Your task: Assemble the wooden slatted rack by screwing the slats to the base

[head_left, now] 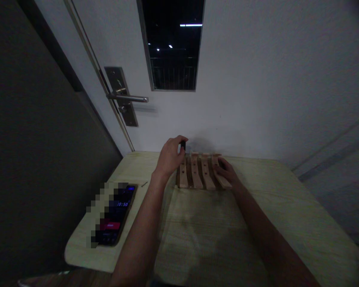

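Note:
A small wooden rack of several parallel slats [199, 173] lies flat near the far edge of a pale wooden table [272, 223]. My left hand [170, 156] hovers at the rack's left end, its fingers closed around a small dark object [183, 145] that I cannot identify. My right hand [227, 171] rests flat on the rack's right slats, pressing them down. A tiny dark pin or screw [144, 184] lies on the table left of the rack.
A phone [116, 215] with a lit screen lies at the table's left front corner. Behind the table stands a white door with a metal lever handle [128, 97] and a dark narrow window [173, 44]. A dark wall is on the left.

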Available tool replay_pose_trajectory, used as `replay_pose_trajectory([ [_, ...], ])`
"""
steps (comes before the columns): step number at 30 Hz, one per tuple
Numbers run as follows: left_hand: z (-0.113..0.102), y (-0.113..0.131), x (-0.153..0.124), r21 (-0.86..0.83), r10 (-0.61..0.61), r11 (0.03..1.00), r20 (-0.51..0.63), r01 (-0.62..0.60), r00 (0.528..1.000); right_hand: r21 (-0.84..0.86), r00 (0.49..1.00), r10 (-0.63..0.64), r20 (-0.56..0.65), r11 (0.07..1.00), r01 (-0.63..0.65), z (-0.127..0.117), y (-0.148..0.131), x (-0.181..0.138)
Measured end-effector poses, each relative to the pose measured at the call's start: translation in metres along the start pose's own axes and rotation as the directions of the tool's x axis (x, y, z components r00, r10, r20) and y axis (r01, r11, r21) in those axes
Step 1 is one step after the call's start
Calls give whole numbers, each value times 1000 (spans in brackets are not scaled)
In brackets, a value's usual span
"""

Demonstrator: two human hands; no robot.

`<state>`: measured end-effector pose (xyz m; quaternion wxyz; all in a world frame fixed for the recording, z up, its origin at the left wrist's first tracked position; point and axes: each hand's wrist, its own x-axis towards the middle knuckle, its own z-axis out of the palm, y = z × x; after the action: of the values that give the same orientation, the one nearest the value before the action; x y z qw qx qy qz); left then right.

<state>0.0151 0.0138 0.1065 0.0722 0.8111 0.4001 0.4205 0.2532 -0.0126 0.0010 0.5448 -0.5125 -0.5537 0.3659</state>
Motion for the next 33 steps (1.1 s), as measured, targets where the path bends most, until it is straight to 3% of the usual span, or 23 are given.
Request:
replay_pose_trajectory([
  [5, 0, 0, 0, 26, 40, 999, -13, -39, 999, 2, 1000, 4, -11, 1000, -4, 1, -2, 0],
  [11, -1, 2, 1, 115, -51, 992, -54, 57, 997, -4, 1000, -7, -7, 1000, 7, 0, 1, 0],
  [24, 0, 0, 0, 14, 11, 1000, 25, -11, 1000, 21, 1000, 7, -9, 1000, -7, -2, 3, 2],
  [30, 0, -2, 0, 13, 50, 999, -17, -49, 999, 20, 1000, 7, -7, 1000, -7, -1, 4, 2],
  [33, 0, -2, 0, -5, 7, 1000, -16, -7, 1000, 20, 1000, 3, 3, 1000, -3, -1, 3, 1],
])
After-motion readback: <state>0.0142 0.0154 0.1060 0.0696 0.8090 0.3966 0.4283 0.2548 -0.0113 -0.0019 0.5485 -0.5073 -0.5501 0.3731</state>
